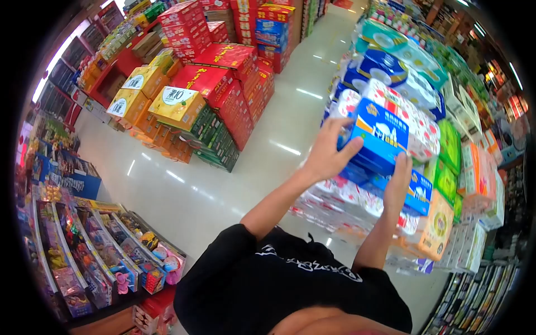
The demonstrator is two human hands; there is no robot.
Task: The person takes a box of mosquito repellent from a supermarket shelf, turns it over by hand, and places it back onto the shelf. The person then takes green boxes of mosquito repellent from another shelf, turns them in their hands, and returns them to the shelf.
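A blue box [379, 135] with white lettering and a pale building picture is held between my two hands, above stacked packs. My left hand [329, 148] grips its left side, with the thumb on the front face. On its lower right edge rests my right hand [399, 178], fingers pressed against the box. Another blue box [419, 192] lies just below and to the right, partly behind my right hand. White packs with red dots [421, 131] sit behind the held box.
Stacked red boxes [223, 84] and yellow-orange boxes [177, 106] stand across the shiny aisle floor [285, 111]. Racks of small toys [100, 251] are at the lower left. Green packs [448, 156] and an orange-beige pack [435, 226] lie at the right.
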